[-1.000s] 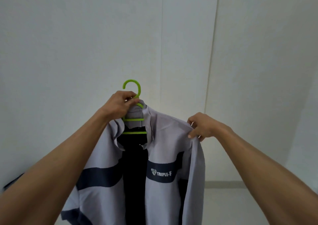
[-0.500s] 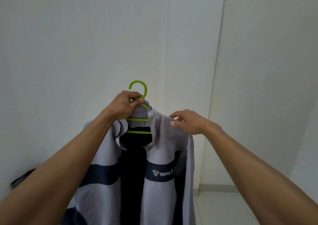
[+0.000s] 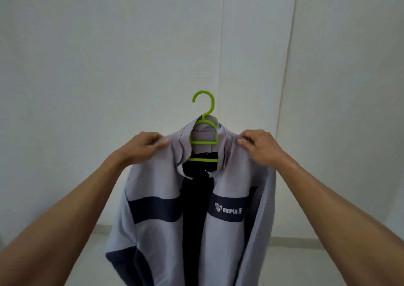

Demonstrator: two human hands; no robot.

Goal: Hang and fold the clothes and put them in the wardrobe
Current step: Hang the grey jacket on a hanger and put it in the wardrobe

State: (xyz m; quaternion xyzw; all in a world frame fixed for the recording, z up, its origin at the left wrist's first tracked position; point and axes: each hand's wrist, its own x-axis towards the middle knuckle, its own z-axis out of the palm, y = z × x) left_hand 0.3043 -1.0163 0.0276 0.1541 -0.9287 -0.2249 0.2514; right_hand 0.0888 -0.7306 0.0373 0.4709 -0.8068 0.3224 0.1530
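Here, a light grey zip jacket with navy bands [image 3: 227, 189] hangs on a lime-green plastic hanger [image 3: 203, 141]. The left hand [image 3: 144, 147] pinches its left shoulder. The right hand [image 3: 260, 147] pinches the right shoulder, fingers curled.

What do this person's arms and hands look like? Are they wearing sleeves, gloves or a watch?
Both forearms are bare as far as the picture shows: no sleeve reaches into view. The left hand and the right hand are bare too, with no gloves. No watch, bracelet or ring shows on either wrist or on the fingers that face the camera. No markings show either.
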